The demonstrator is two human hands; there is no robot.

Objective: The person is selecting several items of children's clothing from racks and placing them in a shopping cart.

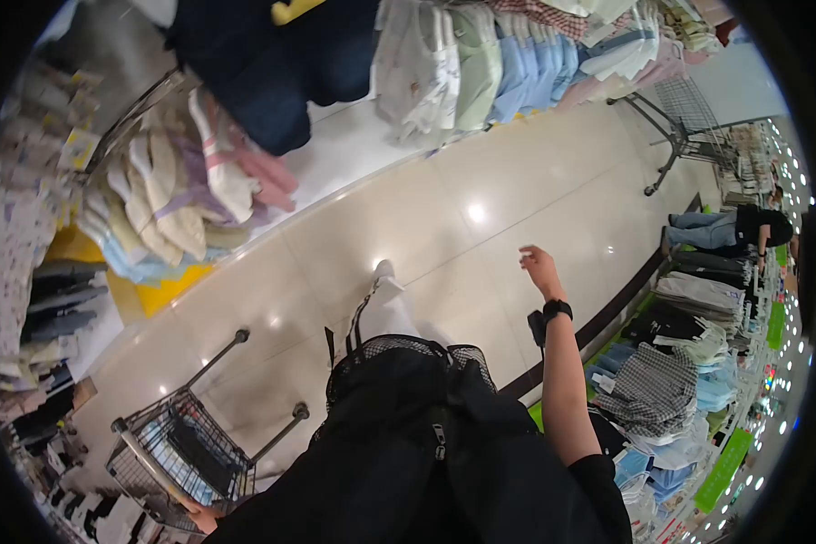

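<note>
i read the left hand at the near edge of the wire cart, fingers clamped on its rim. the cart stands on the tiled floor, just beside the hung clothes. the right hand is well apart from the cart, fingers loosely apart and empty, with a watch on the wrist.
</note>
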